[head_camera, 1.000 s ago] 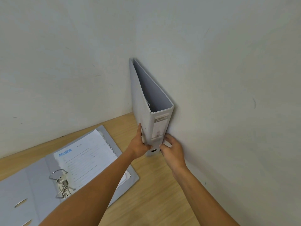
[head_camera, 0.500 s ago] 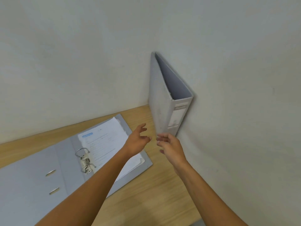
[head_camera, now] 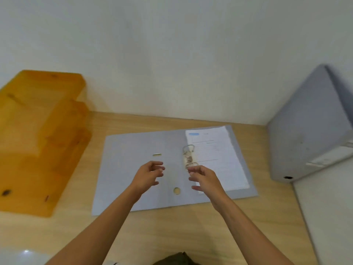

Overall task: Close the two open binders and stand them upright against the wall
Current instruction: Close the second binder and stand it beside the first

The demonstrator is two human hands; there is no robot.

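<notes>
1. The wooden desk (head_camera: pixel 172 232) carries both binders, and the task looks about half done.
2. The closed binder (head_camera: pixel 305 134) stands upright at the right, against the wall (head_camera: pixel 172 54); that part seems finished.
3. The open binder (head_camera: pixel 137 175) lies flat in the middle, its papers (head_camera: pixel 215 155) on the right leaf beside the ring mechanism (head_camera: pixel 188 156). It is yet to be closed and stood up.
4. The left hand (head_camera: pixel 150 175) and right hand (head_camera: pixel 204 178) hover above it, fingers loosely spread, holding nothing.
</notes>
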